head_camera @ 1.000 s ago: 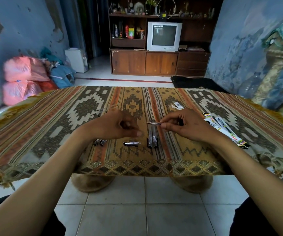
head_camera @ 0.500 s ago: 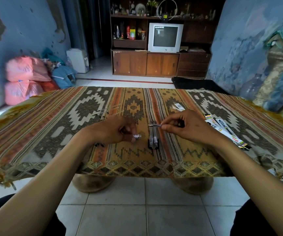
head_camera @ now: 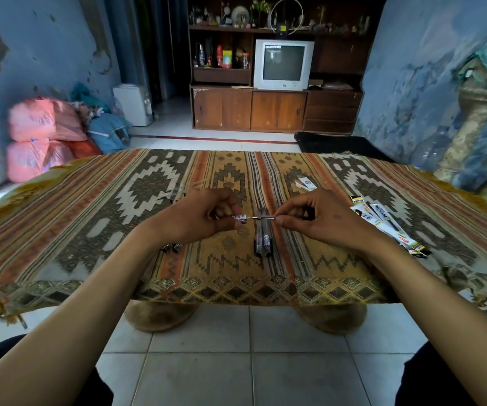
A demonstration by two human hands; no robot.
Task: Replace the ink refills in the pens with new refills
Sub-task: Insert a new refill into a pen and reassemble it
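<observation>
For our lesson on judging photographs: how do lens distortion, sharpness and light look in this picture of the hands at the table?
Head view: the wide lens bows the table edge and stretches the forearms; the left hand, right hand and pen are fairly sharp, the pink bags slightly soft; light is dim and even, with faint reflections on the television.

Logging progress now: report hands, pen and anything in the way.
Left hand grips pen barrel. Right hand pinches refill, tip at barrel mouth, not visibly in. Pens lie on the cloth below; nothing blocks.
</observation>
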